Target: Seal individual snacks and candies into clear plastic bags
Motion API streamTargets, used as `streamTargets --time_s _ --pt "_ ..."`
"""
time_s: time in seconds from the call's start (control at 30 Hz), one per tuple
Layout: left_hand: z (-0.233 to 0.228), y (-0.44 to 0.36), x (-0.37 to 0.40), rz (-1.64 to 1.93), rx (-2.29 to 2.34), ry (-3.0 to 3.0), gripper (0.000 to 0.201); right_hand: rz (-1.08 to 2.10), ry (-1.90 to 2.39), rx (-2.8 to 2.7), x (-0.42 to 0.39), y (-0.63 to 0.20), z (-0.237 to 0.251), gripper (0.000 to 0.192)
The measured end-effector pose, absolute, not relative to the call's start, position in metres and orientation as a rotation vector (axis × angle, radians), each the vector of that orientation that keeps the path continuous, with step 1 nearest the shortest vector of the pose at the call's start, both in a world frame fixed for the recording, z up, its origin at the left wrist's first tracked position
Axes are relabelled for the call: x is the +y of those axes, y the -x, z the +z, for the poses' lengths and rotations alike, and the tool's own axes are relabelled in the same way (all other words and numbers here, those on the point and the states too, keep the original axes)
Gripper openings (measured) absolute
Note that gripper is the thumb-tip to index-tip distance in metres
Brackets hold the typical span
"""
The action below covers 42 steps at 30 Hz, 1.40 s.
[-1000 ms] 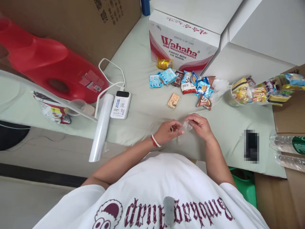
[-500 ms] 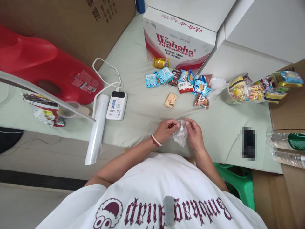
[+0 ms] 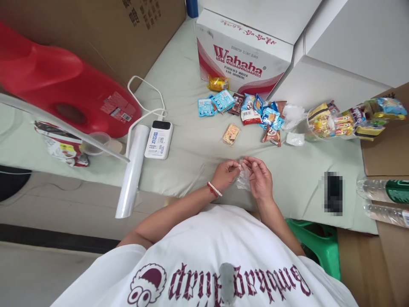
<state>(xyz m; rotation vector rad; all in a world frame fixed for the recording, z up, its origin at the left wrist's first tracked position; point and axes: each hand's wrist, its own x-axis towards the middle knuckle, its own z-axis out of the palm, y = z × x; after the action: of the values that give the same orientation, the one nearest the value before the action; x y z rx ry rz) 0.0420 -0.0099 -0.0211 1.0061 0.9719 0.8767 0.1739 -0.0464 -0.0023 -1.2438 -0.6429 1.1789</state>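
Hanging between both hands near the tabletop's front edge, the clear plastic bag [image 3: 243, 181] is pinched at its top by left hand [image 3: 225, 175] fingers and right hand [image 3: 260, 179] fingers.

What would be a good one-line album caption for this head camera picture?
Left hand and right hand pinch a small clear plastic bag above a pale green table, snack packets scattered beyond.

A pale green bed sheet [image 3: 191, 149] carried a Wahaha carton [image 3: 243, 64]; snack packets [image 3: 252, 113] lay just before the carton, a power bank [image 3: 159, 140] well left of it
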Motion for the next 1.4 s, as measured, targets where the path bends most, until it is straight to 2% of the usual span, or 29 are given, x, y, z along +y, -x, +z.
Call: streamTargets --time_s 0.13,0.37,0.43,0.57,0.6,0.67,0.77,0.87,1.03,1.2,1.4 --pt "-0.019 -0.033 -0.008 0.921 0.989 -1.011 0.030 1.042 1.453 -0.872 -0.049 -0.182 -0.003 0.032" --pt "-0.009 0.013 0.008 0.759 0.869 -0.721 0.051 1.018 1.579 -0.766 -0.045 -0.234 0.007 0.034" --pt "-0.007 0.022 0.012 0.764 0.917 -0.673 0.054 0.874 1.629 -0.810 -0.046 -0.242 0.013 0.033" --pt "-0.004 0.023 0.013 0.793 0.990 -0.680 0.059 0.364 1.702 -1.140 -0.052 -0.228 0.029 0.024" --pt "-0.003 0.021 0.012 0.788 0.977 -0.686 0.059 0.379 1.668 -1.289 -0.053 -0.219 0.031 0.022" --pt "-0.001 0.017 0.010 0.792 0.941 -0.690 0.057 0.608 1.559 -1.579 -0.050 -0.198 0.030 0.022" --pt "-0.001 0.013 0.007 0.826 0.903 -0.711 0.050 0.879 1.484 -1.717 -0.042 -0.172 0.018 0.024" --pt "-0.005 0.012 0.004 0.835 0.902 -0.807 0.045 0.924 1.530 -1.585 -0.037 -0.161 0.006 0.028" --pt "-0.012 0.018 0.001 0.818 0.946 -0.806 0.037 1.242 1.509 -1.189 -0.037 -0.173 0.006 0.037" --pt "-0.011 0.036 0.003 0.802 0.889 -0.573 0.043 1.246 1.452 -0.854 -0.036 -0.197 0.007 0.043" --pt "-0.004 0.024 0.004 0.829 0.986 -0.496 0.051 1.279 1.556 -0.769 -0.036 -0.188 -0.003 0.046"
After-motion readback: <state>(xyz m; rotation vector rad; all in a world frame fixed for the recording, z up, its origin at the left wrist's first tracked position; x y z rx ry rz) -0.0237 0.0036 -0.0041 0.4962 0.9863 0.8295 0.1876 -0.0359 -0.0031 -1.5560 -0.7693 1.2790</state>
